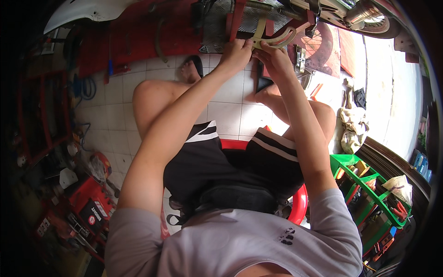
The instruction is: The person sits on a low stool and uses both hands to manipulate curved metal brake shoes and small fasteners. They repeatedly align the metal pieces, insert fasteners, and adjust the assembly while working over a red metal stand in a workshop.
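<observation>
At the top centre of the head view, both my hands hold a gold-coloured metal tool (260, 28) that has a straight arm and a curved, slotted arm. My left hand (235, 55) pinches it near the joint between the two arms, thumb on top. Close beside it, my right hand (276, 57) grips the base of the curved arm with thumb and fingers. Just beyond stands a red metal frame (237, 18) with coil springs (290, 14). Whether the tool touches the frame I cannot tell.
A red platform (124, 44) stretches away at the far left. On the right are a green tool rack (339, 159) and a crumpled cloth bag (354, 124). Blue hose (85, 87) lies at left on the tiled floor (221, 113). Under me is a red stool (301, 203).
</observation>
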Tool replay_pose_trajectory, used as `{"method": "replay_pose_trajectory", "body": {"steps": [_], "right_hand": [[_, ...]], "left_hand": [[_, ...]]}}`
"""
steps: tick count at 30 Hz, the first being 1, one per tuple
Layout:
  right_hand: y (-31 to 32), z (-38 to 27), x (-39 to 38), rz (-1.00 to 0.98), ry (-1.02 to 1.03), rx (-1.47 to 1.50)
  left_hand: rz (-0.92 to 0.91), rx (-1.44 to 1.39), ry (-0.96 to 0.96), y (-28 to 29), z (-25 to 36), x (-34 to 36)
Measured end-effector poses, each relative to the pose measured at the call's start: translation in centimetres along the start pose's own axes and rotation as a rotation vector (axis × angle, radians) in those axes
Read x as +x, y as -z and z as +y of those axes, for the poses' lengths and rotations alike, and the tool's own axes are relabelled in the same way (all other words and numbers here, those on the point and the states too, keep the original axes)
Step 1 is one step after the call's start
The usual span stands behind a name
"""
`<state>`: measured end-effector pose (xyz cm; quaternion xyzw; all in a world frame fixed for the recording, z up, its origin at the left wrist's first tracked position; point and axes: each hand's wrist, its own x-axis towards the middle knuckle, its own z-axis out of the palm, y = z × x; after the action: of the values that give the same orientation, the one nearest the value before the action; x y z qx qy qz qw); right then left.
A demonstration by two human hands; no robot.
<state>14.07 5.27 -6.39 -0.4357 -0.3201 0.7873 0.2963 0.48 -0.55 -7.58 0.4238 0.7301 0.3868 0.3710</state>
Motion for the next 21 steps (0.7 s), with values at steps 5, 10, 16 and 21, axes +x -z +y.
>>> {"method": "replay_pose_trajectory", "body": {"steps": [5,10,16,21], "right_hand": [[0.7,0.1,0.2,0.037,0.024,-0.006],[0.0,-0.1,-0.3,0.045,0.012,0.004],[0.5,0.5,0.7,-0.01,0.011,-0.091],[0.7,0.4,0.7,-0.041,-0.01,-0.212]], "left_hand": [[-0.19,-0.375,0.185,0.7,1.6,-0.7],[-0.18,-0.347,0.235,1.1,1.6,-0.6],[-0.283,0.195,0.048,2.3,0.9,-0.1],[-0.303,0.626,0.092,11.5,5.3,-2.0]]}}
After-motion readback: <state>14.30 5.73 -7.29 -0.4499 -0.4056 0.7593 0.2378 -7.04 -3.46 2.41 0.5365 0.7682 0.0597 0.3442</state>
